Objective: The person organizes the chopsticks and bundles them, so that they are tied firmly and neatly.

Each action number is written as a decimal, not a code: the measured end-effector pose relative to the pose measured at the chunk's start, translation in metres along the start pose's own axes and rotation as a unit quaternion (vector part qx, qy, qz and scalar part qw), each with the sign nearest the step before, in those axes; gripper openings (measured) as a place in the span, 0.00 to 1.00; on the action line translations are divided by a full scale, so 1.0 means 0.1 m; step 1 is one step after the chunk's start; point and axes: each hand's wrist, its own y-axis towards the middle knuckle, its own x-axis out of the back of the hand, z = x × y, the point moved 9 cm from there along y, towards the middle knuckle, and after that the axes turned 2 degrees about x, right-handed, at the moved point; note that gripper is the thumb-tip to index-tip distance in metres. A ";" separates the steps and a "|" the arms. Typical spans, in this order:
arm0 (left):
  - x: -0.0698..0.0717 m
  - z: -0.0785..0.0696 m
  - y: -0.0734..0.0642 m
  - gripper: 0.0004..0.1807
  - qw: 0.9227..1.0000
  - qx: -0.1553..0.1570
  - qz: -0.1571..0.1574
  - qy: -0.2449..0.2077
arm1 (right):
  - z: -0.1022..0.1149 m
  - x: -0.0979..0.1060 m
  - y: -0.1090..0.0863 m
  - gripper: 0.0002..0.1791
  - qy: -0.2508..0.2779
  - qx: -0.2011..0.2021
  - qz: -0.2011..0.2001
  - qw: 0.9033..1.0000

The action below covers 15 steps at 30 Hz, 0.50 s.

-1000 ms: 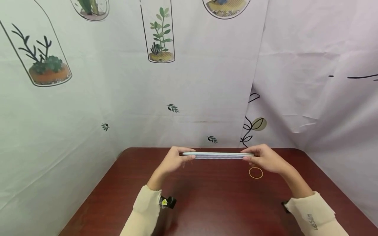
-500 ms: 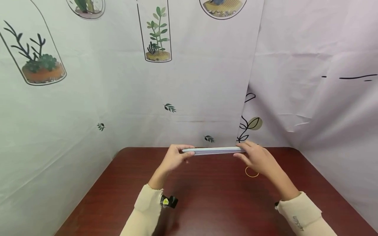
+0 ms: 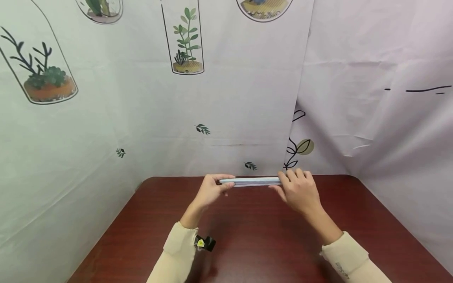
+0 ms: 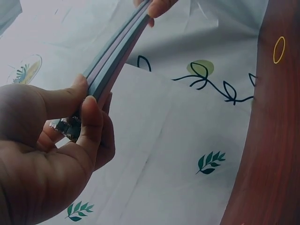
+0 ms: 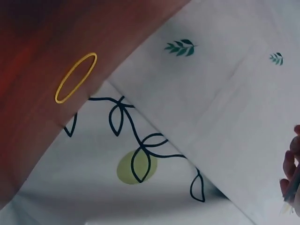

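Observation:
A bundle of several pencils (image 3: 256, 181) in pale blue-grey and pink is held level above the far part of the table. My left hand (image 3: 209, 192) pinches its left end between thumb and fingers; the sharpened ends (image 4: 69, 126) show below that thumb in the left wrist view. My right hand (image 3: 300, 192) is at the other end, its fingers bent over the pencils and its back covering their tips. That thumb stands a little below the bundle. In the right wrist view, only the left hand (image 5: 291, 164) and pencil points show at the right edge.
A yellow rubber band (image 5: 76, 78) lies on the reddish-brown table (image 3: 247, 243); in the head view it is hidden behind the right hand. A white patterned cloth (image 3: 226, 102) hangs behind and along both sides of the table.
My right hand has shifted left along the pencils, from pinching their right end to covering it with bent fingers. The left hand keeps its pinch nearly in place. The head view has turned slightly.

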 end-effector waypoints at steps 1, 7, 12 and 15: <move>-0.01 -0.04 -0.02 0.14 1.000 -0.003 0.001 -0.003 | 0.01 0.01 0.00 0.29 0.004 -0.002 -0.013 1.000; -0.05 -0.13 -0.06 0.14 1.000 -0.008 0.005 -0.026 | 0.06 0.13 0.01 0.25 0.012 -0.014 -0.103 0.995; -0.05 -0.12 -0.06 0.13 0.999 0.001 0.003 -0.046 | 0.11 0.19 0.02 0.22 0.004 -0.003 -0.157 0.988; -0.05 -0.12 -0.06 0.13 0.999 0.004 0.007 -0.044 | 0.11 0.18 0.02 0.23 0.002 0.000 -0.159 0.987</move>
